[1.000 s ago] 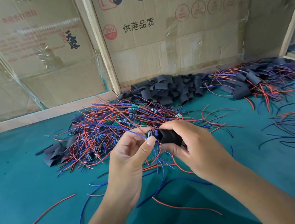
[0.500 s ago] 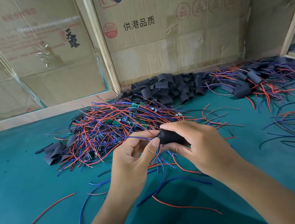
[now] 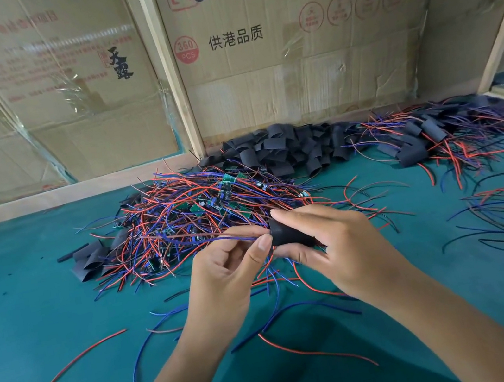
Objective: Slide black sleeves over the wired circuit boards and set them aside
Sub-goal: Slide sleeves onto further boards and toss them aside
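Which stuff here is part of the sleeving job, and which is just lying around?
In the job: black sleeve in right hand; wires pinched by left hand; unsleeved boards pile; spare sleeves; finished pile.
Lying about: loose wire; cardboard boxes.

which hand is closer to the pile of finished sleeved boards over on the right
Right. The right hand, gripping the black sleeve, sits on the side toward the sleeved pile; the left hand, pinching the wires, is farther left.

Your one head camera looks forward and down, close over the green tabletop [image 3: 30, 311], facing the cardboard wall [image 3: 309, 81].
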A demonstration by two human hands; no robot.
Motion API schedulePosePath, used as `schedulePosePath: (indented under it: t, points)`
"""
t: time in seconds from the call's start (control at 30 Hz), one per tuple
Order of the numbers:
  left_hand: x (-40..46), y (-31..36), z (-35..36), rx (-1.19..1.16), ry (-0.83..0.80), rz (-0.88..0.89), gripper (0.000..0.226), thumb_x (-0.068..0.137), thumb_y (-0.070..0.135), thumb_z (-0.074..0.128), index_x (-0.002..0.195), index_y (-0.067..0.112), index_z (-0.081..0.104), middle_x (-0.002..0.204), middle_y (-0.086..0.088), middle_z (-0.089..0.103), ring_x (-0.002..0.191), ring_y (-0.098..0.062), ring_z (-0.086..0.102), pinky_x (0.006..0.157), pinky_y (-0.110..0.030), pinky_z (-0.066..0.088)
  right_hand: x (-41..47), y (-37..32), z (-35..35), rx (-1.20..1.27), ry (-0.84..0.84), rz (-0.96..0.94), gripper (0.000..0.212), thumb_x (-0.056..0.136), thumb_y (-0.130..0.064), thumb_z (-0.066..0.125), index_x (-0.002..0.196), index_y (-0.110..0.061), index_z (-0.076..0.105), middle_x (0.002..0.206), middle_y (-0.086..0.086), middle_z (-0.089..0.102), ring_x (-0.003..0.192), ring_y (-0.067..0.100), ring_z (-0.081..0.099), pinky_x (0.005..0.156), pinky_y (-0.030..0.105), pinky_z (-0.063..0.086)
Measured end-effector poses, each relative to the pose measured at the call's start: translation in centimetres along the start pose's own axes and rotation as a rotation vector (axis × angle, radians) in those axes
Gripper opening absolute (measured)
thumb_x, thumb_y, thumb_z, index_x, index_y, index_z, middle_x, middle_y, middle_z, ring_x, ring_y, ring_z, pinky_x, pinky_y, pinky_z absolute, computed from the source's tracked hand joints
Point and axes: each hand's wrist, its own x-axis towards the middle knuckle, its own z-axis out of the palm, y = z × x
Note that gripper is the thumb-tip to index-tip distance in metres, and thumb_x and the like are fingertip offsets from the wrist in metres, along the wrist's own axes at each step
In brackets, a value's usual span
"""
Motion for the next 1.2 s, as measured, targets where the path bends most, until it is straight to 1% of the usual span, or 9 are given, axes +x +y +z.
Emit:
schedulePosePath:
  t: [0.23,0.33,0.43,0.53,0.63,0.73,0.97,1.13,1.2]
  points:
    - [0.0,-0.3,0.0,0.092,-0.002,0.047,0.017,0.094,0.022,0.063,0.095,0.008,0.073,0.089,-0.004,0.073,0.082,-0.009,0.064,0.078,-0.022,0.052,-0.4,0.3,-0.2,0.117,-0.148,0.12,0.045,0.087,-0.03,0.077,0.126,-0.016,0.06,0.115,-0.007,0.07,0.105,0.011,0.066,0.088,0.027,0.049]
    - [0.2,-0.4,0.0,0.096,0.003,0.043,0.016,0.095,0.023,0.062,0.093,0.012,0.074,0.085,0.004,0.071,0.078,-0.005,0.061,0.075,-0.018,0.049,-0.5,0.5,-0.2,0.063,-0.178,0.129,0.029,0.09,-0.02,0.073,0.114,-0.015,0.057,0.099,-0.004,0.068,0.088,0.022,0.064,0.077,0.042,0.052]
    - [0.2,-1.0,0.1,0.157,0.024,0.034,0.015,0.096,0.034,0.059,0.093,0.027,0.072,0.084,0.009,0.07,0.079,-0.006,0.062,0.077,-0.019,0.05,-0.6,0.4,-0.2,-0.011,-0.124,0.079,0.014,0.094,-0.021,0.067,0.106,-0.013,0.063,0.089,-0.003,0.066,0.079,0.023,0.061,0.068,0.045,0.051]
    - [0.3,-1.7,-0.6,0.461,0.061,0.11,0.019,0.095,0.048,0.05,0.092,0.038,0.066,0.088,0.015,0.067,0.084,-0.005,0.061,0.079,-0.018,0.046,-0.3,0.8,-0.6,-0.036,-0.08,0.123,0.012,0.093,-0.018,0.069,0.104,-0.014,0.067,0.094,-0.003,0.065,0.087,0.02,0.06,0.074,0.042,0.051]
    - [0.7,-2.6,-1.5,0.821,-0.024,0.27,0.024,0.097,0.042,0.048,0.1,0.026,0.066,0.087,0.016,0.06,0.085,-0.008,0.055,0.084,-0.029,0.041,0.7,2.3,-1.6,-0.065,0.007,0.222,0.012,0.09,-0.017,0.071,0.101,-0.013,0.068,0.09,-0.003,0.061,0.077,0.015,0.052,0.072,0.035,0.046]
    - [1.0,-3.1,-1.6,0.951,-0.052,0.314,0.032,0.098,0.042,0.047,0.104,0.018,0.067,0.088,0.01,0.061,0.084,-0.019,0.056,0.082,-0.034,0.038,2.6,4.7,-3.5,-0.213,0.092,0.245,0.013,0.089,-0.022,0.072,0.098,-0.012,0.069,0.09,0.0,0.057,0.079,0.016,0.05,0.071,0.032,0.041]
    - [1.2,-3.0,-1.3,1.008,-0.05,0.32,0.031,0.096,0.038,0.046,0.102,0.016,0.068,0.085,0.007,0.061,0.082,-0.019,0.055,0.078,-0.036,0.039,7.6,14.4,-9.9,-0.698,0.114,0.326,0.019,0.088,-0.024,0.072,0.099,-0.009,0.067,0.097,0.015,0.057,0.097,0.039,0.057,0.07,0.046,0.053]
    - [1.1,-3.2,-1.2,1.04,-0.077,0.339,0.03,0.098,0.038,0.045,0.103,0.019,0.067,0.087,0.009,0.063,0.081,-0.016,0.056,0.078,-0.034,0.039,9.7,20.5,-12.8,-1.009,-0.074,0.578,0.049,0.087,-0.035,0.075,0.119,-0.004,0.056,0.113,0.023,0.057,0.108,0.043,0.053,0.085,0.049,0.05]
    - [1.2,-3.2,-1.3,1.052,-0.085,0.351,0.03,0.099,0.038,0.045,0.103,0.018,0.068,0.087,0.008,0.063,0.081,-0.017,0.056,0.077,-0.035,0.041,10.0,21.2,-11.9,-1.029,-0.135,0.611,0.042,0.092,-0.036,0.067,0.119,-0.006,0.055,0.115,0.021,0.059,0.108,0.041,0.057,0.084,0.047,0.05]
